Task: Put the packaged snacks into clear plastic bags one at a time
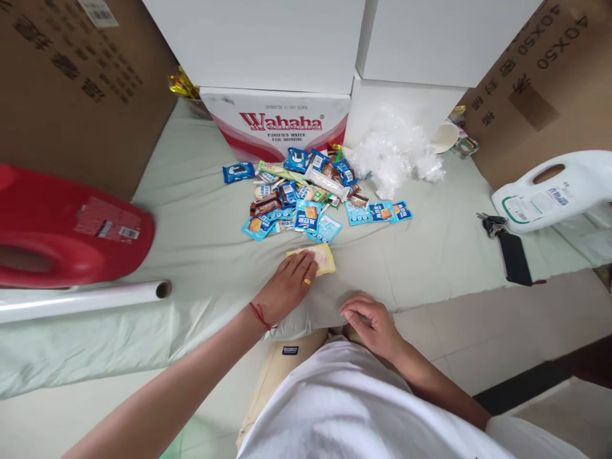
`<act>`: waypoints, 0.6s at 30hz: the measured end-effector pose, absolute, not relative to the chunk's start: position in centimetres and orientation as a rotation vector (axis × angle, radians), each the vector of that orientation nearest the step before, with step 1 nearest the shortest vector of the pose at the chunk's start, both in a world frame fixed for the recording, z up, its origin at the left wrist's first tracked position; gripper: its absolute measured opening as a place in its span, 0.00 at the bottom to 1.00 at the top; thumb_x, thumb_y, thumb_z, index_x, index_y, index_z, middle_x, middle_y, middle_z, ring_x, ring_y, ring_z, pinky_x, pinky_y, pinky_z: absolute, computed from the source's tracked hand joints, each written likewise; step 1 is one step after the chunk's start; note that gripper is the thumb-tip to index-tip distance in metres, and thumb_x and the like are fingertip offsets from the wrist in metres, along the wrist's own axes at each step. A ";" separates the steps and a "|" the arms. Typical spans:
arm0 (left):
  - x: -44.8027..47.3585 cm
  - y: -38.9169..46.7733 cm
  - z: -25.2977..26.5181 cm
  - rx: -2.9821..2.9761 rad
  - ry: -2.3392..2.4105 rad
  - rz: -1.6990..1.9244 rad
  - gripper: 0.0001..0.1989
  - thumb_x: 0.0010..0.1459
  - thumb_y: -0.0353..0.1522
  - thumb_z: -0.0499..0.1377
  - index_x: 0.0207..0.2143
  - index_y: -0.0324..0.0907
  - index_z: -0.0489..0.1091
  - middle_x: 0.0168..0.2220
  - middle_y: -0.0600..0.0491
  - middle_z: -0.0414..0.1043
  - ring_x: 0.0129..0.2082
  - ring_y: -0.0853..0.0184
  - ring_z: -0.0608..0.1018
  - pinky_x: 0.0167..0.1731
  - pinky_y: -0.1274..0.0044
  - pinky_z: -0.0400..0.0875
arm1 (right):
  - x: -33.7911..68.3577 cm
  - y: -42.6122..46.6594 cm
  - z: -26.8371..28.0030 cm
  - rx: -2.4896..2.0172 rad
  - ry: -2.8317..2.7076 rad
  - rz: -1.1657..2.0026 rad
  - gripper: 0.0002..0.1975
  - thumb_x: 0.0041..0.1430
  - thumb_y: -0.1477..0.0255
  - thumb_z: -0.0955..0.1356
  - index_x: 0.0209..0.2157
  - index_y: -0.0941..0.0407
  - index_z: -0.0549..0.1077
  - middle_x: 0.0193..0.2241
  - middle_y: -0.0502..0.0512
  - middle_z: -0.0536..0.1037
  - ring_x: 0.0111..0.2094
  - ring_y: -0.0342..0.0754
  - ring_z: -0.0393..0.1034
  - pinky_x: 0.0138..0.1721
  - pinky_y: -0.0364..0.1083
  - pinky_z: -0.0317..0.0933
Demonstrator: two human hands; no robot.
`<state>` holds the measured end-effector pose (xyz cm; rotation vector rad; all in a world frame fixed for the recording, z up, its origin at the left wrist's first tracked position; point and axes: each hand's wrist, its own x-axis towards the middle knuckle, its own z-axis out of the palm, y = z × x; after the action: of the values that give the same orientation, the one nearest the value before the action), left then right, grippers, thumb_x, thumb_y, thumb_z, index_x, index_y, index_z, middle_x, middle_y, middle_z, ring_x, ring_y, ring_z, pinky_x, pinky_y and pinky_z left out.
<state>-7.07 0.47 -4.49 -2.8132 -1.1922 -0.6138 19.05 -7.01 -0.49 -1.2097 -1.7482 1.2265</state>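
Note:
My left hand point(291, 285), with a ring and a red string bracelet, lies flat on a small yellow packet point(325, 259) near the front of the cloth-covered surface. Its fingers are stretched over the packet's left part and hide it. My right hand point(370, 320) rests at the front edge, loosely closed, the thumb against curled fingers; nothing shows in it. Just beyond the yellow packet lies a heap of small wrapped snacks: light-blue packets point(306, 215), dark-blue packets point(239, 172) and a long whitish wrapped stick point(327, 183). A short row of joined blue packets point(381, 212) sits right of the heap.
Behind the heap stands a Wahaha carton point(282, 121), with crumpled clear plastic point(392, 153) beside it. At left lie a red jug point(109, 223) and a white roll point(86, 303). A white jug point(549, 191), keys point(492, 224) and a black phone point(514, 258) are at right.

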 end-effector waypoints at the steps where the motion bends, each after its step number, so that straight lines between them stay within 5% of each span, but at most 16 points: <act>1: -7.1 0.7 -4.3 -2.813 -1.239 -0.658 0.21 0.66 0.24 0.51 0.59 0.35 0.70 0.61 0.35 0.73 0.65 0.51 0.73 0.62 0.57 0.70 | 19.2 -6.9 -0.5 -1.218 -1.730 1.240 0.15 0.72 0.60 0.65 0.37 0.51 0.80 0.37 0.57 0.83 0.42 0.52 0.76 0.47 0.52 0.70; 6: -7.9 2.0 -2.0 -2.700 -2.071 -1.154 0.22 0.61 0.32 0.57 0.57 0.38 0.71 0.53 0.41 0.80 0.53 0.54 0.81 0.55 0.63 0.76 | 19.6 -5.3 -1.2 -1.307 -1.476 1.351 0.18 0.70 0.55 0.66 0.37 0.52 0.80 0.38 0.56 0.81 0.43 0.51 0.76 0.49 0.51 0.70; 10: -7.1 1.6 -0.2 -2.197 -2.879 -2.172 0.23 0.60 0.43 0.59 0.53 0.40 0.72 0.42 0.47 0.82 0.43 0.56 0.84 0.45 0.65 0.80 | 18.6 -3.2 -1.5 -1.308 -1.213 1.546 0.24 0.64 0.48 0.69 0.51 0.51 0.77 0.52 0.59 0.80 0.52 0.54 0.73 0.50 0.52 0.71; 13: -5.0 0.3 0.4 -1.992 -3.050 -2.727 0.23 0.55 0.46 0.63 0.48 0.41 0.73 0.40 0.47 0.83 0.42 0.55 0.84 0.42 0.65 0.81 | 17.4 -2.1 -1.0 -1.173 -1.053 1.765 0.37 0.58 0.41 0.70 0.60 0.50 0.72 0.62 0.63 0.73 0.58 0.57 0.70 0.50 0.53 0.73; 18: -1.5 -1.9 0.3 -2.115 -3.017 -2.911 0.20 0.57 0.44 0.60 0.47 0.41 0.72 0.41 0.48 0.82 0.42 0.56 0.83 0.42 0.66 0.79 | 16.2 -2.2 -0.1 -0.970 -0.860 1.996 0.39 0.50 0.46 0.77 0.59 0.51 0.73 0.55 0.62 0.80 0.54 0.60 0.76 0.47 0.52 0.73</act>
<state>-1.52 -1.92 0.31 -2.1154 -3.0166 -2.9113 16.16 -2.20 -0.14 -0.9701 -0.8597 1.9956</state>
